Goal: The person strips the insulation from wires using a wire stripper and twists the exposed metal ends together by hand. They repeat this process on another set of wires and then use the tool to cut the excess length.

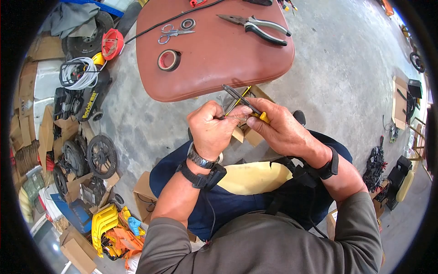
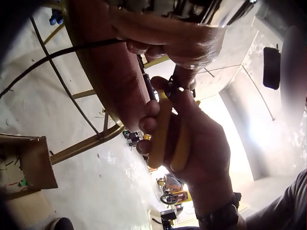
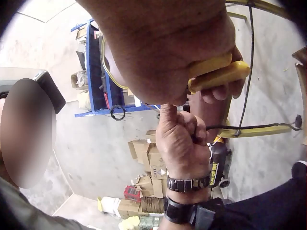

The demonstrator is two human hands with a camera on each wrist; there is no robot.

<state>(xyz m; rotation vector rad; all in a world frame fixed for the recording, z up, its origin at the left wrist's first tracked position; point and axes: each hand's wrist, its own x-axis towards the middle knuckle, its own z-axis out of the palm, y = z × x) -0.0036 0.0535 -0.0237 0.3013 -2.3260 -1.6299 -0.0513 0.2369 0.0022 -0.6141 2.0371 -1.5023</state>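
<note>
My right hand (image 1: 280,123) grips yellow-handled pliers (image 2: 160,139), their dark jaws pointing up and left toward the padded seat. Close against it, my left hand (image 1: 212,123) is curled, with its thumb reaching the tool's head. A black cable (image 3: 235,127) runs out of the left fist; its end between the hands is hidden by the fingers. On the red-brown padded seat (image 1: 214,59) in front lie a roll of black tape (image 1: 175,67), a smaller roll (image 1: 187,23), scissors (image 1: 173,33) and long-nose pliers (image 1: 262,30) with black-and-grey handles.
Another stretch of black cable (image 1: 178,17) crosses the seat's far left. An open cardboard box (image 2: 41,163) stands on the floor below the seat's yellow metal frame (image 2: 81,148). Wheels (image 1: 101,156), cartons and a yellow crate (image 1: 104,223) crowd the left side.
</note>
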